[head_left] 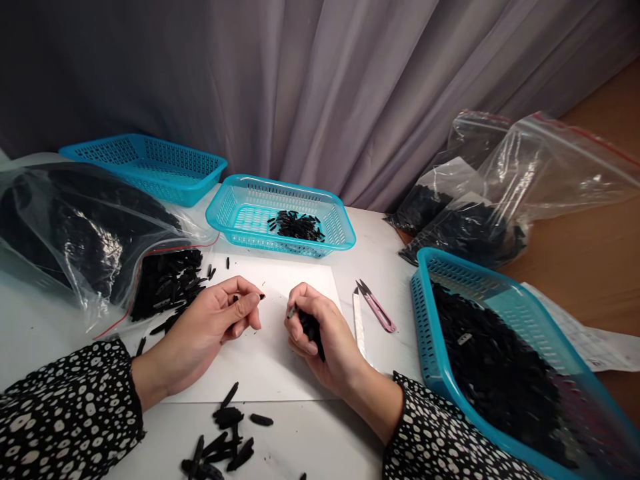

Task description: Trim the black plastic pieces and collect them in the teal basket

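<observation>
My left hand (220,320) is closed in a pinch over a white sheet (270,373), a small dark bit showing at its fingertips. My right hand (320,327) is curled around several small black elongated pieces (311,328). A thin item with a greyish tip (292,311) pokes out by its thumb; its kind is unclear. A pile of black pieces (173,280) spills from a clear zip bag (95,233) beyond my left wrist. More loose black pieces (230,433) lie between my forearms.
Ahead, a blue basket (225,213) holds some black pieces; another blue basket (150,140) stands behind left. Pink thread snips (380,310) and a white strip-like tool (359,320) lie right. A large blue basket (425,333) holds many black pieces, near zip bags (475,227).
</observation>
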`<act>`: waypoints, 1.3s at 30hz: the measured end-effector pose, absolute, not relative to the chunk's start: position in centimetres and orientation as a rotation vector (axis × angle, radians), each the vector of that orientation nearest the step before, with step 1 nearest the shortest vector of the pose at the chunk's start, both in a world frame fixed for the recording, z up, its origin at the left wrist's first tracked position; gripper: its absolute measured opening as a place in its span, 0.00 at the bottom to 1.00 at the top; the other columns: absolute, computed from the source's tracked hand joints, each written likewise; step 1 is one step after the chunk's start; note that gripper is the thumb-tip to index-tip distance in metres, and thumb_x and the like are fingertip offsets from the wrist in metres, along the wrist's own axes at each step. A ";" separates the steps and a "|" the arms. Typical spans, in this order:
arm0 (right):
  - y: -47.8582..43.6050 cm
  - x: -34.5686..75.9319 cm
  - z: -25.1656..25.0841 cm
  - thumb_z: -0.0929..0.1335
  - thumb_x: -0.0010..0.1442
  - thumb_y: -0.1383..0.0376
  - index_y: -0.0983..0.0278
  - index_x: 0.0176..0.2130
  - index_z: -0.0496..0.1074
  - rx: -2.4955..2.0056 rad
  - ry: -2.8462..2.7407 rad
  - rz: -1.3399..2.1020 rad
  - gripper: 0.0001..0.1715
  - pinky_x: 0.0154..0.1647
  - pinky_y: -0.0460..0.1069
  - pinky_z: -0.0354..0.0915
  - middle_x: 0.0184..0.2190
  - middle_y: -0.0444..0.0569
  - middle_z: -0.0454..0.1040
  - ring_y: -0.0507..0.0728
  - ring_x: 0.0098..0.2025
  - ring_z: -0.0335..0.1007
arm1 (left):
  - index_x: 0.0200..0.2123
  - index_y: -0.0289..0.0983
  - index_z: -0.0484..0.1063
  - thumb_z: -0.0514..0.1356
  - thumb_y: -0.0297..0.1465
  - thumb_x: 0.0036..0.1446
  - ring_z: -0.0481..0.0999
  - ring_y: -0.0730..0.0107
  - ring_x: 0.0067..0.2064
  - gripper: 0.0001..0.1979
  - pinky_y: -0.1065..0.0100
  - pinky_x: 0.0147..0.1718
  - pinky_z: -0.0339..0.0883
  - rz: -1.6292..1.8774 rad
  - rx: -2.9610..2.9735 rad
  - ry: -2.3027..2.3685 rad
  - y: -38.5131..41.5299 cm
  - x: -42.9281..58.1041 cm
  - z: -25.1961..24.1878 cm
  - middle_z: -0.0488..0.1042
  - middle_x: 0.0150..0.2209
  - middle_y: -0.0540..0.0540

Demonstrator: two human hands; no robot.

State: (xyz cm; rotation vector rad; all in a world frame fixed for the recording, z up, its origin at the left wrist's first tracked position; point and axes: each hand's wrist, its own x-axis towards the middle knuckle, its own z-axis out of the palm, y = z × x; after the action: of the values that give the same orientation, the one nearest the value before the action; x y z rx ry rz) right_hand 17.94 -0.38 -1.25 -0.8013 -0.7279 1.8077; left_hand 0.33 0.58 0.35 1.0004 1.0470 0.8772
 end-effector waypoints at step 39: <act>-0.3 17.9 -1.4 0.76 0.53 0.59 0.65 0.34 0.76 -0.865 -0.755 1.746 0.13 0.14 0.42 0.39 0.13 0.35 0.64 0.43 0.13 0.42 | 0.41 0.39 0.67 0.60 0.36 0.63 0.57 0.76 0.25 0.08 0.69 0.25 0.46 0.837 0.993 1.012 -0.1 0.5 0.5 0.77 0.31 0.50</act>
State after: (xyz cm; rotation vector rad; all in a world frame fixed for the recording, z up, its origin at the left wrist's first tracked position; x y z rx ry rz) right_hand 17.87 -0.35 -1.39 -0.8650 -0.7550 1.7462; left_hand 0.52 -0.05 0.53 0.9929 1.0115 0.8372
